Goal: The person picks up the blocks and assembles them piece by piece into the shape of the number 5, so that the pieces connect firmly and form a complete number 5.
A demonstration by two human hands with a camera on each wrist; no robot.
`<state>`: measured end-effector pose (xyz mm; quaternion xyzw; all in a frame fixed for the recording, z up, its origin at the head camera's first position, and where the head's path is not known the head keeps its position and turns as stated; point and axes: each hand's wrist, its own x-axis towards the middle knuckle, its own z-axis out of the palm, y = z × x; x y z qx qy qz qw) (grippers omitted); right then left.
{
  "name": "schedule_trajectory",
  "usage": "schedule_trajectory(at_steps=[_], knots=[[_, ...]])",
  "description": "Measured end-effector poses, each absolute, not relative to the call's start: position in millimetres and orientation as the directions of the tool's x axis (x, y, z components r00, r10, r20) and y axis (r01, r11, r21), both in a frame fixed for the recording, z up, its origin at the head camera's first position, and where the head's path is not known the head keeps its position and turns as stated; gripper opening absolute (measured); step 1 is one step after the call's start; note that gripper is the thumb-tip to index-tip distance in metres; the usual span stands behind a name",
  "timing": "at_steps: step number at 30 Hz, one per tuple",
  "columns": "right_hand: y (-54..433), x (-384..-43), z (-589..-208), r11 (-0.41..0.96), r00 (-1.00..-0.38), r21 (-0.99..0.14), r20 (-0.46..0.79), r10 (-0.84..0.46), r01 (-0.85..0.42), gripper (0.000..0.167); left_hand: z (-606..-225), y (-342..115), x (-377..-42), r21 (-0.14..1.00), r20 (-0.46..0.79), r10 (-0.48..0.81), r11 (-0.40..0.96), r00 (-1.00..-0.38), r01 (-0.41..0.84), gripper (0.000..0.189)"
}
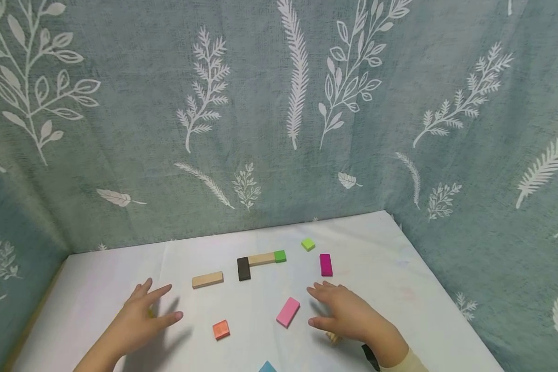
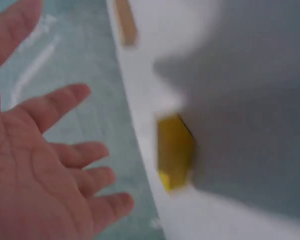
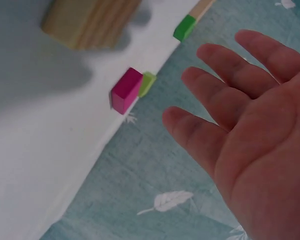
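My left hand [image 1: 141, 315] hovers over the left part of the white table, fingers spread and holding nothing. Below it lies a yellow block [image 2: 175, 152], mostly hidden by the hand in the head view. On the right, my right hand [image 1: 346, 312] is held out above the table with its fingers extended and nothing in them. A light wooden block [image 1: 333, 338] shows partly beneath that hand. Left of its fingertips lies a pink block [image 1: 288, 312], and beyond them a magenta block [image 1: 326, 265]. An orange block [image 1: 221, 329] rests between the hands, nearer the left one.
Farther back, a black block [image 1: 244, 268], a wooden block [image 1: 261, 259] and a green block [image 1: 280, 256] sit end to end. A lime block [image 1: 308, 244] lies behind, another wooden block [image 1: 207, 280] left. A blue block [image 1: 267, 367] shows at the bottom. Patterned cloth [image 1: 260, 113] surrounds the table.
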<state>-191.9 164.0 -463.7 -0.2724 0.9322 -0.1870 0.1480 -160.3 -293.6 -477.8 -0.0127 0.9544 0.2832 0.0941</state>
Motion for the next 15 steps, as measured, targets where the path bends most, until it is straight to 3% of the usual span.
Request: schedule_trajectory(at_steps=[8, 15], knots=[[159.6, -188.0, -472.3, 0.805, -0.809, -0.410, -0.222, -0.544, -0.428, 0.070, -498.3, -325.4, -149.3, 0.368, -0.204, -0.040, 0.923, -0.978, -0.114, 0.117], [162.4, -184.4, -472.9, 0.814, -0.816, -0.423, -0.242, -0.525, -0.398, 0.070, -508.8, -335.6, -153.3, 0.317, -0.314, -0.135, 0.918, -0.940, -0.237, 0.141]])
